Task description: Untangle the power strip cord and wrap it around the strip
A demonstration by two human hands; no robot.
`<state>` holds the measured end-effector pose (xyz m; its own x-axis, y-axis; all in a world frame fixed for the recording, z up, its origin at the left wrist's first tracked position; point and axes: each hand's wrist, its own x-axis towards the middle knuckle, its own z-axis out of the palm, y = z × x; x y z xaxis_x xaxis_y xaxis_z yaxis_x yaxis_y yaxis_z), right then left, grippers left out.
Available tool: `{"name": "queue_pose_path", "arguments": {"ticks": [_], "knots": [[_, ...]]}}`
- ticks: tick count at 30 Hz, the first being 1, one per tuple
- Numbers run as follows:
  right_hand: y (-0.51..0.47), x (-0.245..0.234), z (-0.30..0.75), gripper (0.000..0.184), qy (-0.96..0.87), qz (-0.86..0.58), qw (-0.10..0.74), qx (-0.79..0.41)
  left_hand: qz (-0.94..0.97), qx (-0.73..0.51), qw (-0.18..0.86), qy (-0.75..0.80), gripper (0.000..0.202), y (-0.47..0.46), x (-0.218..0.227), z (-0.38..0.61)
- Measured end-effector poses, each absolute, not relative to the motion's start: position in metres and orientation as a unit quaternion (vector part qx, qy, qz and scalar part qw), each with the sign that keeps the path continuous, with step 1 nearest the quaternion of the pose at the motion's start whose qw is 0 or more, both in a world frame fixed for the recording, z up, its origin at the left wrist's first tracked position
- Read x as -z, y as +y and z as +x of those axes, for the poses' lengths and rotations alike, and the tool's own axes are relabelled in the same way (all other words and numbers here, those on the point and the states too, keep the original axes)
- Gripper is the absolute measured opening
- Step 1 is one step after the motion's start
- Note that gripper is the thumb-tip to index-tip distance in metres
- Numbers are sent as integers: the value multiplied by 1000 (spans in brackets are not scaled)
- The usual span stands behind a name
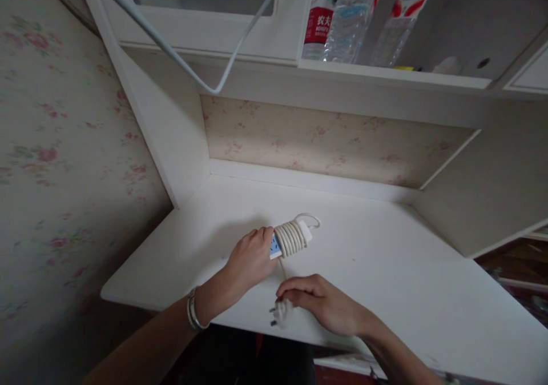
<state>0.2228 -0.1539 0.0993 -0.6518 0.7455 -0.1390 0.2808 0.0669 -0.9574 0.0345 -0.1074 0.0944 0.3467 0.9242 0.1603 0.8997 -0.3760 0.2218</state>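
Observation:
A white power strip [293, 237] lies on the white desk [385, 271] with its cord wound in tight loops around its body. My left hand [250, 259] grips the strip's near end, fingers closed around it; a bracelet sits on that wrist. My right hand [319, 302] pinches the white plug [280, 315] at the free end of the cord, close to the desk's front edge. A short stretch of cord [282, 271] runs between the plug and the wound strip.
A shelf [385, 73] above the desk holds three plastic water bottles [351, 16]. A white cable [171, 51] hangs in a loop from above at the left. Floral wallpaper [55, 162] covers the left wall and the back panel. Clutter shows past the desk's right edge.

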Motion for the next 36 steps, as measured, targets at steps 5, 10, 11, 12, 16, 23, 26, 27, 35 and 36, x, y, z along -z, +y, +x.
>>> {"name": "queue_pose_path", "arguments": {"ticks": [5, 10, 11, 12, 16, 23, 26, 27, 35, 36], "knots": [[-147, -106, 220, 37, -688, -324, 228, -608, 864, -105, 97, 483, 28, -114, -85, 35], [-129, -91, 217, 34, -706, -467, 280, -452, 883, -106, 78, 451, 19, -124, -63, 43], [-126, -86, 216, 36, -708, -482, 289, -428, 885, -102, 70, 449, 20, -125, -59, 45], [-124, -81, 215, 38, -704, -496, 294, -414, 886, -99, 62, 449, 22, -126, -56, 46], [-120, -64, 213, 43, -677, -544, 289, -402, 893, -95, 40, 438, 25, -126, -49, 48], [-114, -49, 214, 30, -673, -621, 273, -296, 884, -102, 83, 449, 40, -131, -39, 49], [-113, -45, 213, 27, -703, -608, 260, -261, 872, -95, 114, 466, 43, -133, -33, 48], [-114, -45, 211, 27, -718, -597, 263, -243, 865, -95, 121, 477, 42, -133, -31, 47], [-139, -39, 176, 29, -763, -568, 298, -79, 770, -190, 194, 577, 19, -124, -34, 45], [-141, -34, 172, 33, -755, -578, 302, -65, 764, -208, 206, 576, 20, -123, -34, 45]]}}
